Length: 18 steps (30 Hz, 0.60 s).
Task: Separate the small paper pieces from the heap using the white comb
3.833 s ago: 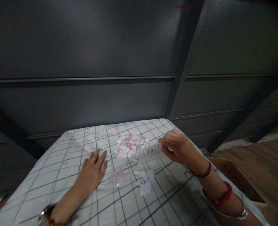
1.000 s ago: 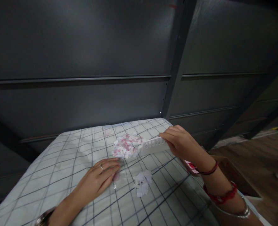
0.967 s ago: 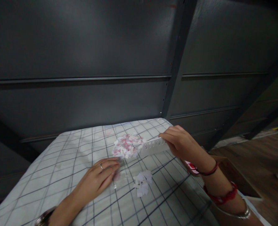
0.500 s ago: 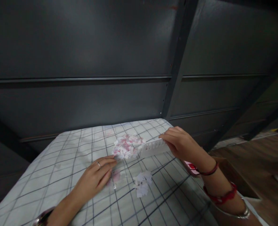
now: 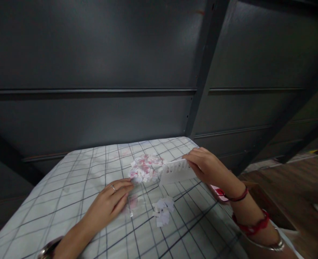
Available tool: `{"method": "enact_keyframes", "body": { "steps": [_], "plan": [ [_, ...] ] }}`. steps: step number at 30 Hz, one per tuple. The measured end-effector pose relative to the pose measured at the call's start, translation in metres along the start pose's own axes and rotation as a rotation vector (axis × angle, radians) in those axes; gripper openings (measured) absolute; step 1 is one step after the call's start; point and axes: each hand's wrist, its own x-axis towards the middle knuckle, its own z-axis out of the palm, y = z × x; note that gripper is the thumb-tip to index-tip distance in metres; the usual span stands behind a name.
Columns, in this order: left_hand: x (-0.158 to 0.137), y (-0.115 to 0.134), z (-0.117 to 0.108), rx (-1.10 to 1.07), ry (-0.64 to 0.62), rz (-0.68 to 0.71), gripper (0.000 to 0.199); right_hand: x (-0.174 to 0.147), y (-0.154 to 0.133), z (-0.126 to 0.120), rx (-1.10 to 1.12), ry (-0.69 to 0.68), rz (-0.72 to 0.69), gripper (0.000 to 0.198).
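My right hand [image 5: 206, 163] grips the right end of a white slotted strip [image 5: 175, 175], thin and flat, with a row of cut-outs along its top edge. The strip stands tilted just above or on the checked cloth; contact cannot be made out. Left of it lies a pile of small white and pink paper scraps [image 5: 145, 169]. Stretched out flat, my left hand [image 5: 113, 196] rests on the cloth, its fingertips at the pile's near edge. Beside those fingers is a clear piece with a pinkish patch [image 5: 134, 204]. A smaller cluster of white scraps [image 5: 162, 210] lies nearer to me.
A white cloth with dark checks [image 5: 94, 169] covers the table. Dark grey metal panels [image 5: 94, 118] rise behind it. At the right edge, partly behind my right arm, are a pink and red item [image 5: 219, 192] and an open brown box [image 5: 272, 207] at floor side.
My right hand has tilted the white slotted strip so that more of its flat face shows. My left hand and the scraps stay where they were.
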Motion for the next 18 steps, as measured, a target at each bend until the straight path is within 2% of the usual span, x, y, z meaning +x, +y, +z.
{"method": "enact_keyframes", "body": {
  "steps": [3,6,10,15,18],
  "plan": [
    [0.0,0.0,0.001,-0.003,0.003,-0.001,0.024,0.005,-0.012,0.005,0.008,-0.03,-0.021,0.022],
    [0.0,0.0,0.0,-0.008,0.008,-0.005,0.025,0.005,-0.016,0.005,-0.002,0.034,-0.04,0.022],
    [0.0,0.0,-0.001,-0.015,0.0,-0.005,0.026,0.0,-0.007,-0.003,-0.036,0.101,-0.002,0.021],
    [-0.001,-0.001,0.0,-0.027,0.0,-0.013,0.025,-0.001,-0.006,-0.004,-0.025,0.033,-0.037,0.021],
    [-0.002,-0.001,0.001,-0.024,-0.009,-0.022,0.026,0.002,-0.01,0.001,-0.039,0.057,-0.041,0.021]
  ]
}}
